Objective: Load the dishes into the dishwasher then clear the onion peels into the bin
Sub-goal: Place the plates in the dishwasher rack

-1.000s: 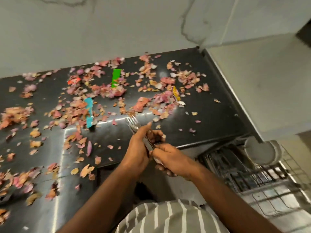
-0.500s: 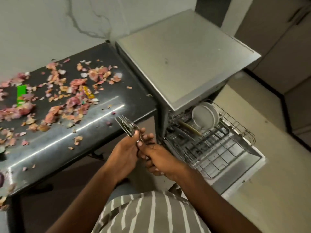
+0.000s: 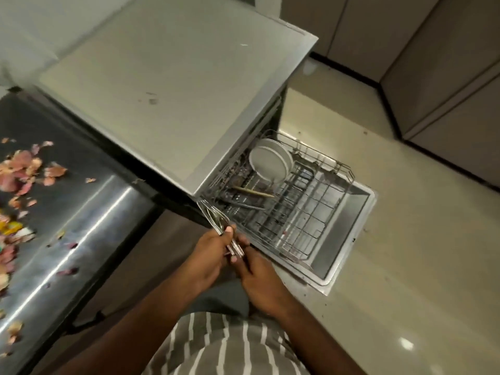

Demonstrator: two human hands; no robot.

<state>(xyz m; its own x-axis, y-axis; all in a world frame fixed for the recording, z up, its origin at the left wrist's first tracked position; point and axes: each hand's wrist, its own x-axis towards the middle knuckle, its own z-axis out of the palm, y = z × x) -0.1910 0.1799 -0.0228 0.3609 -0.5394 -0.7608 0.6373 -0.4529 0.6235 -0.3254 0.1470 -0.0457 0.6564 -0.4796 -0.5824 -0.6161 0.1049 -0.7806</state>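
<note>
The left hand (image 3: 208, 255) grips the shiny metal forks (image 3: 216, 223) by their handles; the right hand (image 3: 257, 277) pinches the handle ends. They look hard, thin and slippery, so hold the handles tight.

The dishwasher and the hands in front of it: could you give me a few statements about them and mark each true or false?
1. The rack is pulled out over the open door. True.
2. The rack holds no dishes. False: white plates stand on edge at its back, and utensils lie beside them.
3. The left hand grips a bundle of forks. True.
4. The forks already lie in the rack. False: they are held in front of its near corner, tines pointing up and away.
5. The right hand is far from the forks. False: its fingers meet the handle ends.
6. Onion peels lie on the counter. True.
</note>
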